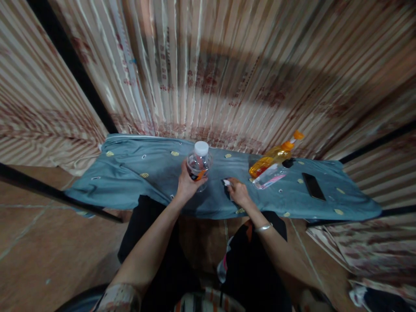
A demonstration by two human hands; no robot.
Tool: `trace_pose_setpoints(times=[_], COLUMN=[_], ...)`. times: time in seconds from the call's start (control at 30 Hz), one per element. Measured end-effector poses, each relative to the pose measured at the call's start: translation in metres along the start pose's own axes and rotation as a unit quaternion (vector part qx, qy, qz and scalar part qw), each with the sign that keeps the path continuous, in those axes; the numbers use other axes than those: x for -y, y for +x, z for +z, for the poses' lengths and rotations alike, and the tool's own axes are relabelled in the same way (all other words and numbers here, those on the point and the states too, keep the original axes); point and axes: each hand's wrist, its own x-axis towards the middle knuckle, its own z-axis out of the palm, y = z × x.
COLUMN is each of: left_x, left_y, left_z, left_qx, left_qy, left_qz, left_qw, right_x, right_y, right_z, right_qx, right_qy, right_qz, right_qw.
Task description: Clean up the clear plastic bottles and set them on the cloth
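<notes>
We see a long surface point(136, 173) with a blue-grey cloth on it, and the cloth has little yellow and white shapes. Our left hand point(187, 184) is wrapped around a clear plastic bottle point(199, 164) with a white cap. The bottle stands up straight near the middle of the surface, at about 12 o'clock from us, and the fingers curl around its lower part, where there is an orange and dark label. Our right hand point(238, 192) lies on the cloth just beside the bottle, at about 1 o'clock. Its fingers are bent low and they touch a small white and dark thing point(226, 183), but it is too small for us to tell what it is or whether the hand is holding it tight. There is a shiny bangle point(263, 227) on that wrist. Farther off, at about 2 o'clock, an orange bottle point(274, 157) with an orange top lies tipped on its side, and a clear flat thing point(269, 177) with some pink on it lies right next to it. A dark phone point(313, 186) lies flat on the cloth, well apart from both hands. Behind the surface hangs a striped curtain point(227, 65) with red marks.
</notes>
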Motion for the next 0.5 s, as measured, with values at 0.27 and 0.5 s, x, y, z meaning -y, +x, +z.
trace_pose_setpoints(times=[0.27,0.5], left_x=[-0.003,0.005], left_y=[-0.004,0.003], left_z=[0.006,0.002], left_qx=[0.029,0.019], left_qy=[-0.006,-0.031], left_qz=[-0.017,-0.024], left_qw=[0.999,0.999], right_x=[0.085,0.099], right_y=[0.054,0.047], right_z=[-0.046,0.017], right_qx=[-0.164,-0.084], right_qy=[0.29,0.434], right_qz=[-0.071,0.006], right_qw=[0.94,0.897])
